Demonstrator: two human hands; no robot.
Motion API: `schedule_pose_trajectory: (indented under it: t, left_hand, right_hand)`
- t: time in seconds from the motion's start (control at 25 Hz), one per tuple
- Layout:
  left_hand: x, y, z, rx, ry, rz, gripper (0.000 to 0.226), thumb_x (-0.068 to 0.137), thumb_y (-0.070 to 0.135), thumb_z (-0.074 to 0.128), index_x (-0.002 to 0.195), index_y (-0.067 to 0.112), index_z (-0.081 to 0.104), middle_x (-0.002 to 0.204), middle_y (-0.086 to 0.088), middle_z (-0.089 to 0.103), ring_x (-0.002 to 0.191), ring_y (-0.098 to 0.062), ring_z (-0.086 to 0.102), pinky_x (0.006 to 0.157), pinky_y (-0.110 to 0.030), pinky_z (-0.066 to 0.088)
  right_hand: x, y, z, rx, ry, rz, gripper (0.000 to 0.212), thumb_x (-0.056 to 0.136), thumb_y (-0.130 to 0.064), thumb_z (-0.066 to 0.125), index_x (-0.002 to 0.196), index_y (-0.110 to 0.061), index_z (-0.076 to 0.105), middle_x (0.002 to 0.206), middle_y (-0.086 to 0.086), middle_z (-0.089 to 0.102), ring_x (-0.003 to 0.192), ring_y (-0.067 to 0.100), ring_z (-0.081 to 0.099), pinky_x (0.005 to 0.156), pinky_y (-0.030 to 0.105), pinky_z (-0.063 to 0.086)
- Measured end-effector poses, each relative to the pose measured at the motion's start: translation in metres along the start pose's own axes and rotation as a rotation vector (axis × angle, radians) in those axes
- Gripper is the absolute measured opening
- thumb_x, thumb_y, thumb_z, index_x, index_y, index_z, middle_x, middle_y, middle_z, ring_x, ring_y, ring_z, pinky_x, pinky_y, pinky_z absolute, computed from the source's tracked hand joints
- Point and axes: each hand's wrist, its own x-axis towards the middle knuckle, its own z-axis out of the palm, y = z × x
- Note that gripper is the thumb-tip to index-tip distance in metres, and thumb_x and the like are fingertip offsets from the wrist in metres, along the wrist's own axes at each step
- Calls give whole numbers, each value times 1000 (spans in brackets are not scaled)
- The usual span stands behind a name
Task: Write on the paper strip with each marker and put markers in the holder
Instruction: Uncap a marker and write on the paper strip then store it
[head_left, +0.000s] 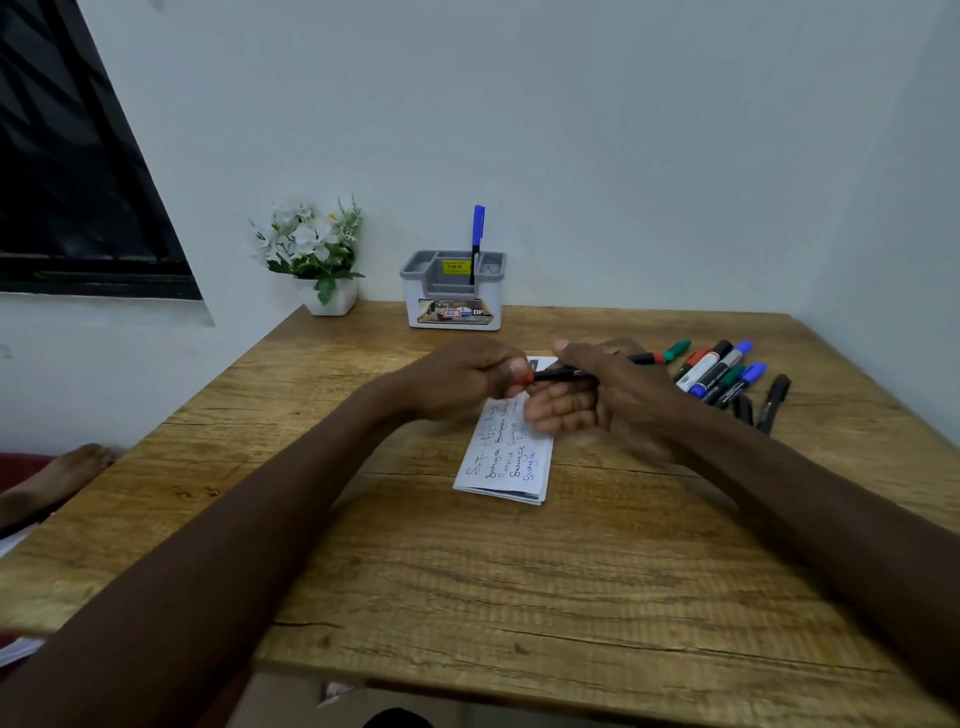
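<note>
Left hand is pinching the red cap; right hand is gripping the black marker barrel above the paper strip.

Pale blue-grey walls, dark window at left, wooden table, potted white flowers

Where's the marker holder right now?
Head view: the white-and-grey plastic holder stands at the far edge of the wooden table, right of the white flower pot.

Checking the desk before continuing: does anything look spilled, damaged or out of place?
Nothing stands out. The holder stands upright with one blue marker in it, the paper strip lies flat, and the loose markers lie together at the right.
</note>
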Motion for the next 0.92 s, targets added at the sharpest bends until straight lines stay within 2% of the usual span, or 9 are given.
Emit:
schedule_pose_trajectory:
  t: [0.08, 0.2, 0.32, 0.4, 0.48, 0.56, 0.68, 0.8, 0.92]
  left_hand:
    - [-4, -6, -11, -166, 26, -97, 37, 110, 30, 36, 81, 16, 55, 75, 3, 52, 59, -1, 45, 59, -23, 40]
    - [-6, -8, -19, -396, 178, -110, 42, 108, 38, 39, 74, 16, 50, 69, 3, 47, 58, -7, 41, 55, -23, 40]
    - [-4, -17, -15, -237, 144, -54, 31, 93, 39, 66, 79, 13, 57, 78, -6, 62, 67, -19, 55, 61, -27, 47]
    - [-3, -25, -10, -78, 28, -51, 25, 81, 36, 82, 89, 21, 64, 89, 10, 71, 77, -10, 62, 65, -25, 48]
    - [-1, -25, -5, 10, -47, -44, 44, 79, 33, 86, 108, 8, 65, 85, 36, 65, 75, 6, 58, 62, -11, 42]
    - [3, -23, -1, 21, -55, -28, 53, 79, 30, 86, 112, -2, 62, 80, 42, 61, 70, 9, 55, 60, -8, 40]
    - [4, -22, 3, -25, -62, 9, 46, 78, 29, 87, 103, -1, 63, 81, 33, 66, 70, 4, 56, 60, -11, 40]
    - [4, -17, 6, -28, -60, 65, 27, 78, 28, 87, 81, 28, 60, 82, 12, 66, 71, -4, 56, 64, -22, 41]
    - [8, -6, 13, -71, -92, 76, 36, 78, 23, 87, 79, 11, 53, 76, 27, 65, 67, 6, 56, 60, -17, 40]
  right_hand:
    - [0, -6, -7, 68, -33, -25, 42, 103, -29, 51, 105, 9, 69, 90, 28, 75, 74, 27, 77, 67, 33, 65]
    - [1, -3, -11, -30, 44, -82, 45, 98, -35, 60, 100, 8, 72, 82, 25, 75, 66, 25, 75, 61, 31, 63]
    - [0, 10, -11, -124, 26, -111, 37, 90, -31, 72, 100, 4, 76, 89, 26, 75, 76, 28, 75, 69, 33, 64]
    - [-1, 12, -14, -163, 18, -129, 24, 85, -17, 78, 99, 3, 77, 90, 25, 76, 81, 30, 74, 75, 37, 64]
    - [-2, 12, -17, -228, 36, -124, 18, 83, -5, 78, 99, 3, 76, 88, 24, 76, 78, 31, 74, 77, 40, 64]
    - [-2, 13, -18, -297, 48, -130, 16, 83, -1, 75, 96, 8, 73, 82, 25, 74, 66, 29, 71, 69, 38, 64]
    - [-4, 12, -19, -386, 37, -162, 15, 85, 1, 70, 91, 15, 68, 71, 23, 71, 51, 23, 66, 54, 31, 59]
    - [-7, 11, -20, -461, -12, -163, 14, 88, 0, 68, 93, 13, 68, 72, 21, 73, 51, 22, 67, 54, 31, 60]
    - [-16, 11, -24, -503, -44, -168, 14, 90, -1, 69, 94, 12, 68, 70, 17, 74, 51, 18, 68, 53, 29, 59]
